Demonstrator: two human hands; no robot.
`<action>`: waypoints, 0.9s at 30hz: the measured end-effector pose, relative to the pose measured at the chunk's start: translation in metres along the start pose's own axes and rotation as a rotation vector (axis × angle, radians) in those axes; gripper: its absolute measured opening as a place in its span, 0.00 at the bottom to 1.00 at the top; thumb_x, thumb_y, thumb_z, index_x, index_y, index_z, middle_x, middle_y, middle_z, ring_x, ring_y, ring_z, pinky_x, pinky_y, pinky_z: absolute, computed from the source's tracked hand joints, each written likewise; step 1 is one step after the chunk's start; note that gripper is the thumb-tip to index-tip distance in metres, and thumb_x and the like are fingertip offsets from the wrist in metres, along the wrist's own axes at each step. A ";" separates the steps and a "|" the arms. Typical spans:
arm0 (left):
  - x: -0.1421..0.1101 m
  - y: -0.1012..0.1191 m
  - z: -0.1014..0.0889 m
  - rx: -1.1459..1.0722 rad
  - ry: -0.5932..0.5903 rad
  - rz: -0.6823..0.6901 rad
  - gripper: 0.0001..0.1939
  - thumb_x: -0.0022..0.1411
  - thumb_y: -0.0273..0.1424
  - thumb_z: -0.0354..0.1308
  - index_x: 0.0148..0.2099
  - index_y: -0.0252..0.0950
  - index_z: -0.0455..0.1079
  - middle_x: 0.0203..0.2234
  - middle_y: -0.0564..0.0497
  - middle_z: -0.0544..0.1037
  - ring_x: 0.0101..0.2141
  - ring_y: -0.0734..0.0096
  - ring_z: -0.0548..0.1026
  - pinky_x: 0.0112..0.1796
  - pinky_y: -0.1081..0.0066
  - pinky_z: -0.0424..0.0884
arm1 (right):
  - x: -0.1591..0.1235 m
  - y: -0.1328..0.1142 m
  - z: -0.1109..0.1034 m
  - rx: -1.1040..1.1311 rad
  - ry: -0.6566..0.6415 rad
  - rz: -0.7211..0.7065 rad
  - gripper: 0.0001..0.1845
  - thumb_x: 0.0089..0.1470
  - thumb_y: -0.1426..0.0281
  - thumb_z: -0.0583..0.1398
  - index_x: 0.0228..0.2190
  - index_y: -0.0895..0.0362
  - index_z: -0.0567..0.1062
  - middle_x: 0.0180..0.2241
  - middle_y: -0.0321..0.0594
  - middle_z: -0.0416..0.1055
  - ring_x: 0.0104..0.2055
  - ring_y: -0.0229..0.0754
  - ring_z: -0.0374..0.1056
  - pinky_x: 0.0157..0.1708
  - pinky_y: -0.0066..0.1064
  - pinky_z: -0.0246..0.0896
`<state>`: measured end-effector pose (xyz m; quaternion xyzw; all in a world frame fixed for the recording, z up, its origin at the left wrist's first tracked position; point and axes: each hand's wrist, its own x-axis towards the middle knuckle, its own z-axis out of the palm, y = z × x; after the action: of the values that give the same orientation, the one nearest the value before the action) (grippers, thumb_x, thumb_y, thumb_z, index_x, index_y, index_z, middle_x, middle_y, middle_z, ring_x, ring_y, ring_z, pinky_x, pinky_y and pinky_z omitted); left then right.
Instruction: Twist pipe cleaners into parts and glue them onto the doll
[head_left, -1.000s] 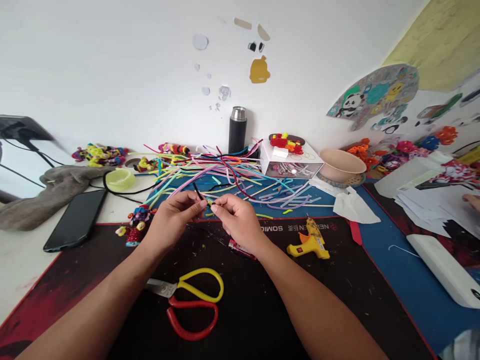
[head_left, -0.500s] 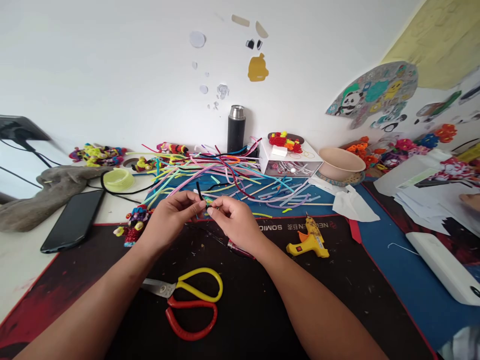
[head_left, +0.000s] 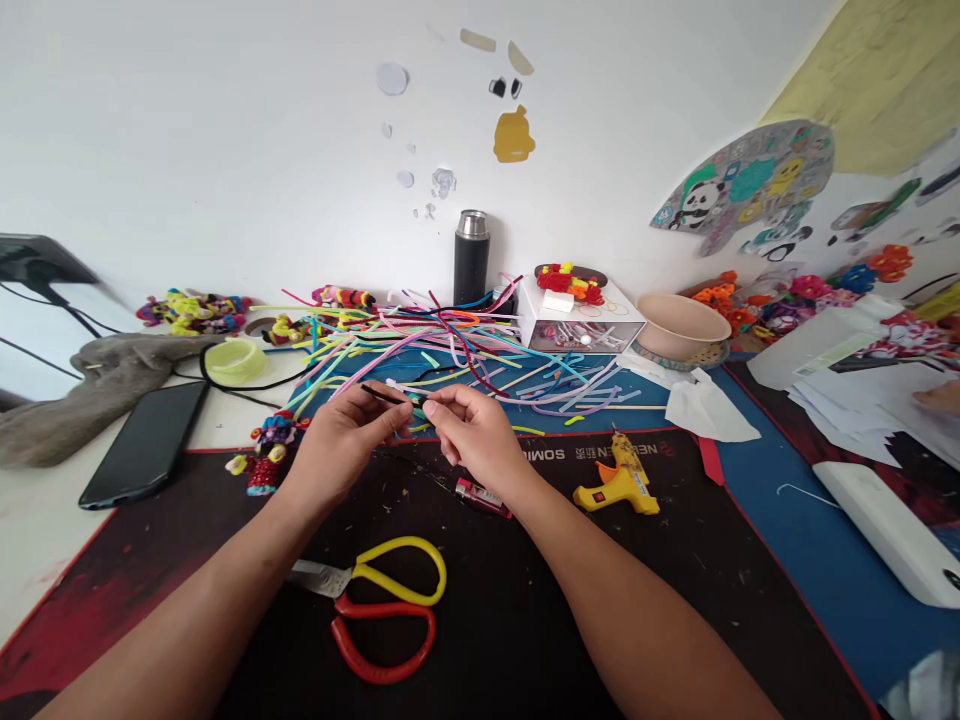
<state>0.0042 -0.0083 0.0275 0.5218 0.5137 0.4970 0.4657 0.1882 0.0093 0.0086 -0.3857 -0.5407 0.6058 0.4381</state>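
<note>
Thumb and fingers of my left hand are closed around a black pipe cleaner, whose free end points up and left. My right hand meets it fingertip to fingertip, pinching the same small piece, where bits of green and white show; its shape is mostly hidden by my fingers. Below my right wrist lies a dark red lighter. Nearer to me, scissors with one yellow and one red handle rest on the black mat.
Behind my hands spreads a heap of coloured pipe cleaners. A yellow glue gun lies to the right. At left are a phone and a small pipe-cleaner figure. A black thermos, a white box and a bowl stand behind.
The black pipe cleaner's free end has swung from upright over to the left. My right hand has shifted slightly, uncovering more of the lighter.
</note>
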 end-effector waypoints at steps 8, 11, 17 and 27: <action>-0.002 0.005 0.003 -0.021 -0.007 0.012 0.22 0.53 0.49 0.78 0.32 0.37 0.78 0.24 0.50 0.81 0.27 0.66 0.76 0.29 0.68 0.73 | 0.000 -0.001 0.000 -0.023 0.015 -0.006 0.18 0.59 0.53 0.68 0.36 0.53 0.74 0.20 0.25 0.64 0.16 0.33 0.58 0.17 0.28 0.52; -0.001 0.001 0.005 -0.091 -0.014 0.006 0.22 0.53 0.48 0.79 0.30 0.37 0.77 0.23 0.51 0.79 0.25 0.68 0.74 0.29 0.69 0.71 | -0.002 -0.001 0.000 -0.049 0.023 -0.031 0.15 0.60 0.55 0.67 0.36 0.53 0.74 0.19 0.24 0.62 0.16 0.33 0.57 0.18 0.28 0.50; 0.000 -0.007 -0.001 -0.008 -0.039 0.028 0.19 0.59 0.47 0.74 0.31 0.39 0.76 0.24 0.52 0.78 0.27 0.67 0.73 0.32 0.69 0.70 | -0.005 -0.003 0.000 -0.195 0.029 -0.089 0.10 0.62 0.59 0.64 0.35 0.52 0.74 0.19 0.26 0.61 0.19 0.36 0.57 0.23 0.30 0.50; -0.005 0.008 -0.007 0.451 0.001 0.251 0.19 0.63 0.51 0.68 0.31 0.41 0.76 0.27 0.53 0.79 0.31 0.63 0.74 0.36 0.68 0.68 | -0.006 -0.001 0.000 -0.407 0.029 -0.141 0.06 0.61 0.65 0.63 0.31 0.52 0.74 0.20 0.26 0.60 0.23 0.38 0.55 0.28 0.32 0.47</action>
<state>-0.0017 -0.0135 0.0362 0.6718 0.5431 0.4241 0.2719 0.1899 0.0034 0.0098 -0.4364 -0.6710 0.4462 0.4003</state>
